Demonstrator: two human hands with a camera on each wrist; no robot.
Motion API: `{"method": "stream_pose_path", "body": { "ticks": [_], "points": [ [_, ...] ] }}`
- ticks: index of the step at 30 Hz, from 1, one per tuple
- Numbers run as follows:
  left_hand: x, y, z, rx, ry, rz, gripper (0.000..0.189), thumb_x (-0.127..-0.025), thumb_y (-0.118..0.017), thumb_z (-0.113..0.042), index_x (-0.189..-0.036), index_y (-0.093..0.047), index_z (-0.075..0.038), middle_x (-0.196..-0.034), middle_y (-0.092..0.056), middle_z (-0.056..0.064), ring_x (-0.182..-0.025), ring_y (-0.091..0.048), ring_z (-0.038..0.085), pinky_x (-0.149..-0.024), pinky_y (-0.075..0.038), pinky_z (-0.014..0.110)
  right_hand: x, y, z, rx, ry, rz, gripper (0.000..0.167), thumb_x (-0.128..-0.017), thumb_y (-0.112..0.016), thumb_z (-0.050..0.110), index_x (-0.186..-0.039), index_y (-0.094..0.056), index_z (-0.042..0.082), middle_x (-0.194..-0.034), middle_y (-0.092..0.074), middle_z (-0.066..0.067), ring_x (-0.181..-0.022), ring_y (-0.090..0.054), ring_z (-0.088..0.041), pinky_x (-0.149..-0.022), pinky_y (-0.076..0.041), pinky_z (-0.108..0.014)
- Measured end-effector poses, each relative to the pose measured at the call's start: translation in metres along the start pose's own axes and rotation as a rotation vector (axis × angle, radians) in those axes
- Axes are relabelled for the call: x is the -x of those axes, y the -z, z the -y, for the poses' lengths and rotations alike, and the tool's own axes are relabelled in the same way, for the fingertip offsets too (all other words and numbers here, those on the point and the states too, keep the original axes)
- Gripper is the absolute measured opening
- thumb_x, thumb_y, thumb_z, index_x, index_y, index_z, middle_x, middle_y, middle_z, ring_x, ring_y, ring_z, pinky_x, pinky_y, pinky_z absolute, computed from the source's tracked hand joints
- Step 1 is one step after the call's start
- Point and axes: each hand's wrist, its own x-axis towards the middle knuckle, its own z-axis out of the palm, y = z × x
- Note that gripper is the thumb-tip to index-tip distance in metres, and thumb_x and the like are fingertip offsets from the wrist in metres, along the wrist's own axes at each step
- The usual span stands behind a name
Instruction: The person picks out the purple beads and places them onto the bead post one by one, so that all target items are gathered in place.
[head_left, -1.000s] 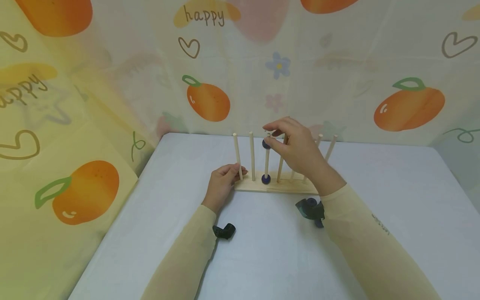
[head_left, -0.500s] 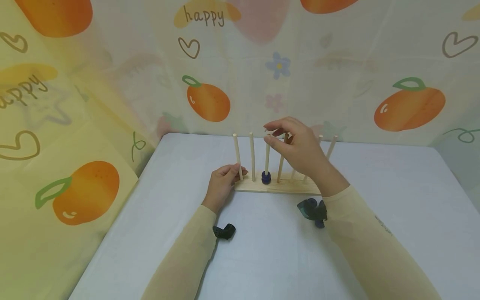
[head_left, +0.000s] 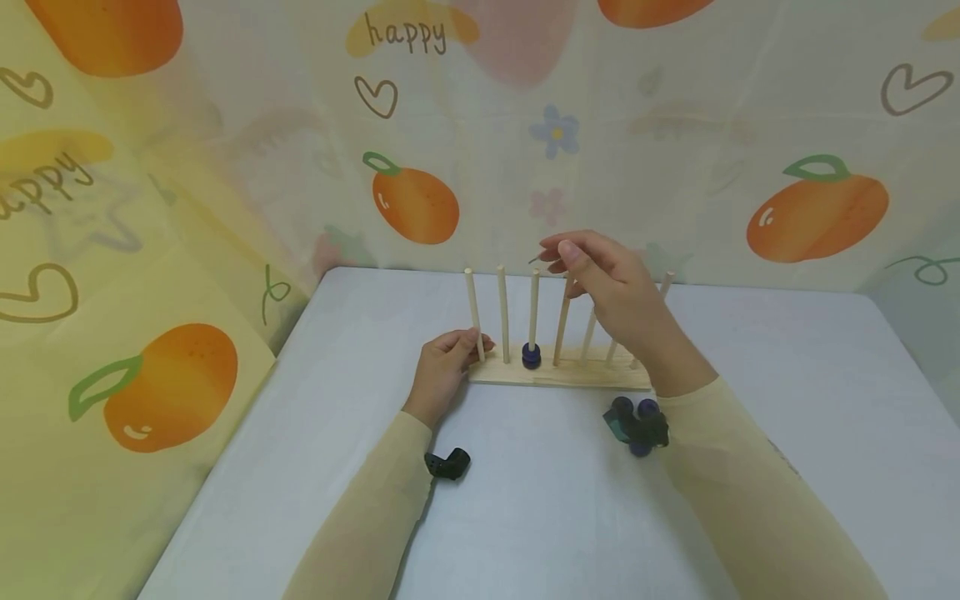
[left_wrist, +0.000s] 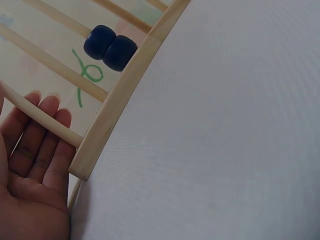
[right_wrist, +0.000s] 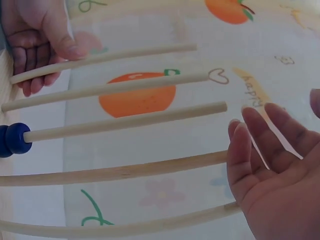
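A wooden peg stand [head_left: 555, 377] with several upright rods sits toward the back of the table. Two dark blue beads [left_wrist: 119, 53] are stacked at the foot of its third rod from the left. My left hand [head_left: 444, 371] holds the leftmost rod [left_wrist: 47, 120] low down, thumb on one side and fingers on the other. Above the stand, my right hand [head_left: 611, 279] is raised near the rod tops with its fingers loosely extended. Nothing is between them in the right wrist view, where the fingertips lie close to the tip of the third rod [right_wrist: 150, 120].
More dark blue beads [head_left: 640, 449] lie on the white table [head_left: 525, 517] in front of the stand's right end, partly covered by the right wrist's black camera [head_left: 637, 427]. A second black wrist camera [head_left: 448, 463] is on the left sleeve. A fruit-patterned curtain [head_left: 480, 150] hangs behind the table.
One blue bead has left the right hand and slid down the third rod onto the other bead. The right hand has since opened wider and shifted slightly right; the left hand stays put.
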Motion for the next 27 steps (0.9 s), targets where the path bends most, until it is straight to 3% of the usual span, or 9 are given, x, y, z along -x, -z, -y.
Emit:
{"method": "stream_pose_path", "body": {
  "ticks": [10, 17, 27],
  "points": [
    [0.001, 0.000, -0.001, -0.019, 0.008, 0.000, 0.050, -0.107, -0.068, -0.052, -0.113, -0.082, -0.005, -0.113, -0.079, 0.010, -0.116, -0.073, 0.025, -0.104, -0.058, 0.038, 0.013, 0.011, 0.003, -0.135, -0.020, -0.012, 0.047, -0.120, -0.044, 0.037, -0.142, -0.065, 0.002, -0.133, -0.067, -0.017, -0.121, -0.061, -0.037, -0.085, -0.056, -0.035],
    [0.001, 0.000, -0.001, -0.042, 0.006, 0.002, 0.049, -0.108, -0.067, -0.053, -0.114, -0.082, -0.007, -0.114, -0.079, 0.008, -0.117, -0.073, 0.023, -0.104, -0.058, 0.037, 0.025, 0.018, 0.002, -0.215, 0.011, -0.022, 0.042, -0.119, -0.043, 0.024, -0.141, -0.063, -0.005, -0.132, -0.066, -0.024, -0.118, -0.061, -0.043, -0.083, -0.057, -0.033],
    [0.001, 0.000, -0.001, -0.052, 0.001, -0.001, 0.049, -0.108, -0.066, -0.052, -0.114, -0.082, -0.007, -0.113, -0.079, 0.008, -0.116, -0.073, 0.023, -0.103, -0.058, 0.036, 0.048, 0.032, -0.003, -0.174, 0.023, -0.001, 0.038, -0.115, -0.043, 0.021, -0.139, -0.068, 0.005, -0.130, -0.064, -0.026, -0.115, -0.064, -0.039, -0.084, -0.058, -0.031]
  ]
}}
